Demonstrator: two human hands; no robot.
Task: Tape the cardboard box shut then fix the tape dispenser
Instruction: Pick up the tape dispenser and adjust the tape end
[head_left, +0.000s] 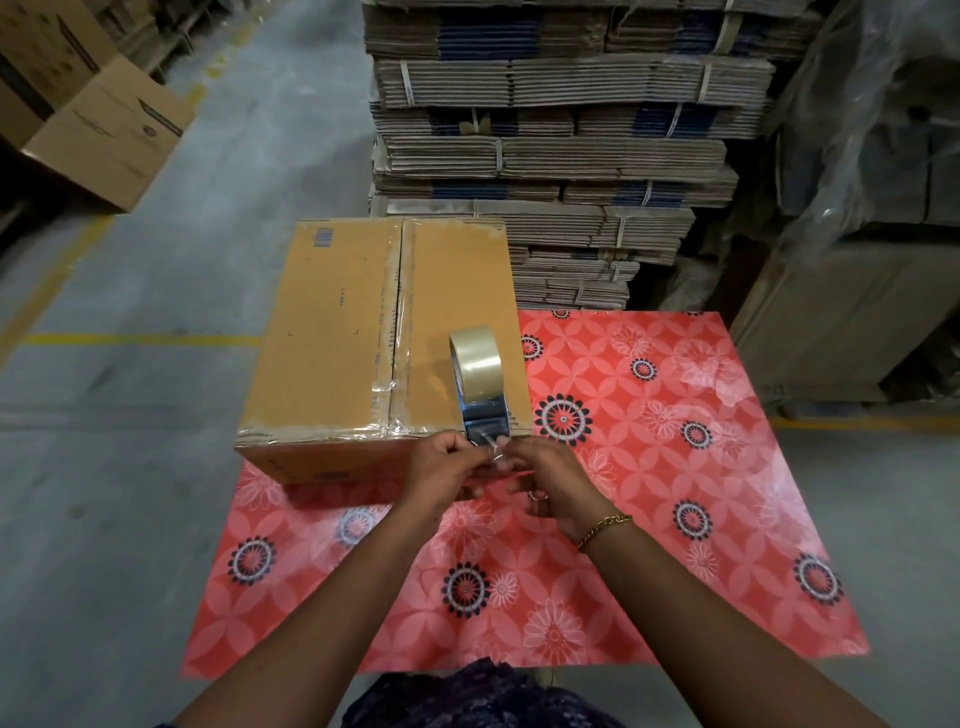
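A closed cardboard box (332, 332) sits on the left part of a red flowered table (649, 467). Clear tape runs along its centre seam and its near top edge. A tape dispenser (480, 395) with a roll of clear tape stands on the box top near the front right corner, its shiny metal blade end toward me. My left hand (449, 467) and my right hand (545, 475) meet at that blade end, pinching the loose crumpled end of the tape (493, 447) between their fingertips. A gold bracelet is on my right wrist.
Tall stacks of bundled flat cartons (561, 130) rise right behind the table. Plastic-wrapped pallets (872, 156) stand at the right. Open cardboard boxes (104, 130) lie on the concrete floor at the far left, beside yellow floor lines.
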